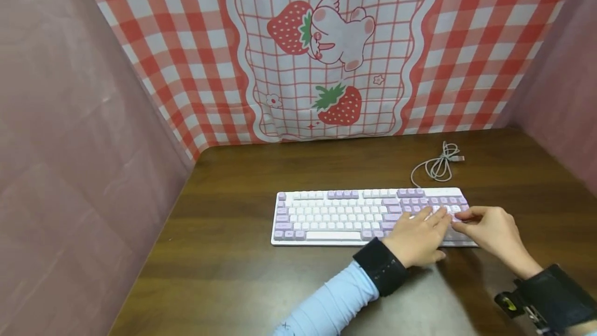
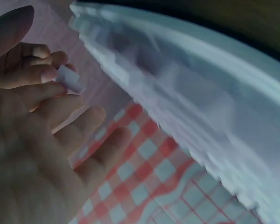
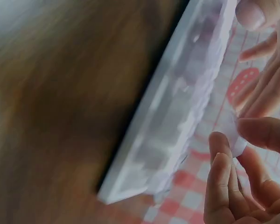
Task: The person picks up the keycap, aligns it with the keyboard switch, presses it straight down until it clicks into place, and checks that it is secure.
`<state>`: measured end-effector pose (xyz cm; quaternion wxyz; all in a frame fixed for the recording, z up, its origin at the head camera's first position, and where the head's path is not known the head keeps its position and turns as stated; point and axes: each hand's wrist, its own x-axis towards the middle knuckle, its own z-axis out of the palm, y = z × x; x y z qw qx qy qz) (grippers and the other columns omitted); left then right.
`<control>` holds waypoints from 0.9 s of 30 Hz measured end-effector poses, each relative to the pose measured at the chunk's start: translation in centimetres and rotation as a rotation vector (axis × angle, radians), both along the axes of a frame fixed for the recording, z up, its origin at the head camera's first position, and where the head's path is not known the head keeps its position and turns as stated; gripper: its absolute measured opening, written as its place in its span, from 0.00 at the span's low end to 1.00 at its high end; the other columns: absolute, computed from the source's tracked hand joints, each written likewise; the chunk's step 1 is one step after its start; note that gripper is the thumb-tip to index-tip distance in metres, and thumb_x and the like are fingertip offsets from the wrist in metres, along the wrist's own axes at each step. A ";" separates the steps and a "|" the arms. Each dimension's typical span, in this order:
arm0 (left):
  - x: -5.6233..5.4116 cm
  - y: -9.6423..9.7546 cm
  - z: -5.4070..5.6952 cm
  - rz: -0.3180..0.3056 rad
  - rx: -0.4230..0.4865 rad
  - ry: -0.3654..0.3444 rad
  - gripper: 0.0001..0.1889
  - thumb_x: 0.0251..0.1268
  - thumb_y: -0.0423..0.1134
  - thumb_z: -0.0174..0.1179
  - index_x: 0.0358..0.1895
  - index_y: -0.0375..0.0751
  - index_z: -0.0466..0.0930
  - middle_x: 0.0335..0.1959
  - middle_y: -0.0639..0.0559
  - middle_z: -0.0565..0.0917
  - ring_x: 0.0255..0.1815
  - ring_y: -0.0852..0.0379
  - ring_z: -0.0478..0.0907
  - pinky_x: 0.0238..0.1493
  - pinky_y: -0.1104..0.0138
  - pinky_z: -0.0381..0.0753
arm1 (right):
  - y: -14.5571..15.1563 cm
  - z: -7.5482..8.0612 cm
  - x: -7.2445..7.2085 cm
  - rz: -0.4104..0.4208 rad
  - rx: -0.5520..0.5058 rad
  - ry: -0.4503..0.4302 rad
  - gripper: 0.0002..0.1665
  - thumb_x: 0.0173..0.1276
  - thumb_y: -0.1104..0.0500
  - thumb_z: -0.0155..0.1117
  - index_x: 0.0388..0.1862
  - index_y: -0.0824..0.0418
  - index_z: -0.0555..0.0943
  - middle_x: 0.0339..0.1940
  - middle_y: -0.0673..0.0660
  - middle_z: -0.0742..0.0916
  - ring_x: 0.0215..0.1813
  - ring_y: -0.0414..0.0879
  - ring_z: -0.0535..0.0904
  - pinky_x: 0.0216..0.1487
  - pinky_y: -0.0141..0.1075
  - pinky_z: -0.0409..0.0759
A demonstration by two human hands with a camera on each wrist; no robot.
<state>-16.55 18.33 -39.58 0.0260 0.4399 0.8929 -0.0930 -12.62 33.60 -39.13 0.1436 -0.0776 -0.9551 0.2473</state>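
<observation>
A white and lilac keyboard [image 1: 333,218] lies on the brown table. Over its number pad, at the right end, my left hand [image 1: 416,238] stretches out with extended fingers. Just to the right of it, my right hand [image 1: 493,231] pinches a small pale keycap [image 2: 69,79] between thumb and fingertips. From the right wrist, that keycap appears blurred beside the fingers [image 3: 220,163], next to the left hand. Part of the number pad is hidden under the left hand.
A grey USB cable [image 1: 440,166], coiled and tied, lies behind the keyboard's right end. At the back hangs a red-and-white checked cloth [image 1: 186,61] with strawberry prints. Pink cloth [image 1: 79,144] drapes the left side, and more hangs at the right.
</observation>
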 end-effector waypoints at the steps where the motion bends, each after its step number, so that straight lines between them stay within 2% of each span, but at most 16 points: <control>1: 0.0 0.5 -0.1 -0.003 -0.001 0.000 0.41 0.59 0.66 0.49 0.73 0.63 0.44 0.75 0.70 0.45 0.74 0.68 0.48 0.68 0.65 0.60 | 0.4 -0.2 0.1 -0.012 -0.003 -0.006 0.14 0.49 0.59 0.69 0.31 0.70 0.85 0.20 0.62 0.86 0.19 0.37 0.74 0.21 0.34 0.64; 5: 0.0 2.4 -0.7 -0.019 -0.001 0.011 0.40 0.59 0.66 0.50 0.73 0.65 0.44 0.74 0.73 0.47 0.74 0.70 0.47 0.68 0.67 0.59 | 1.9 -1.0 0.3 -0.055 0.006 -0.010 0.15 0.51 0.57 0.68 0.31 0.70 0.85 0.23 0.65 0.87 0.20 0.40 0.74 0.21 0.34 0.64; 7: 0.0 3.1 -0.9 -0.023 0.000 0.006 0.40 0.59 0.66 0.50 0.73 0.66 0.44 0.73 0.74 0.48 0.74 0.70 0.47 0.68 0.67 0.58 | 2.7 -1.3 0.4 -0.082 0.007 -0.025 0.17 0.53 0.55 0.68 0.33 0.69 0.85 0.26 0.67 0.87 0.21 0.45 0.76 0.21 0.35 0.64; 11: 0.0 4.2 -1.0 -0.017 0.003 -0.008 0.38 0.60 0.63 0.52 0.72 0.68 0.45 0.73 0.76 0.49 0.74 0.71 0.46 0.68 0.68 0.56 | 4.1 -1.7 0.8 -0.132 0.002 -0.084 0.20 0.57 0.51 0.65 0.38 0.68 0.85 0.38 0.74 0.84 0.31 0.66 0.79 0.22 0.40 0.66; 14: 0.0 4.8 -1.1 -0.018 -0.002 -0.005 0.37 0.60 0.61 0.51 0.71 0.69 0.46 0.72 0.77 0.49 0.74 0.72 0.46 0.67 0.68 0.56 | 4.8 -1.9 1.0 -0.157 -0.001 -0.118 0.21 0.57 0.49 0.65 0.38 0.67 0.85 0.44 0.77 0.81 0.40 0.74 0.76 0.25 0.43 0.67; 20: 0.0 5.6 -1.3 -0.016 -0.025 -0.020 0.35 0.63 0.63 0.47 0.71 0.72 0.44 0.72 0.79 0.45 0.74 0.73 0.41 0.69 0.69 0.53 | 5.1 -2.2 1.3 -0.164 0.012 -0.133 0.21 0.55 0.48 0.66 0.33 0.66 0.87 0.42 0.76 0.82 0.41 0.74 0.76 0.24 0.43 0.67; 27: -0.3 5.8 -1.8 -0.008 -0.041 -0.063 0.29 0.67 0.59 0.40 0.70 0.77 0.43 0.71 0.83 0.43 0.74 0.74 0.39 0.71 0.69 0.50 | 5.2 -2.4 1.6 -0.163 0.030 -0.150 0.18 0.52 0.49 0.69 0.30 0.64 0.87 0.41 0.75 0.82 0.38 0.74 0.76 0.21 0.40 0.67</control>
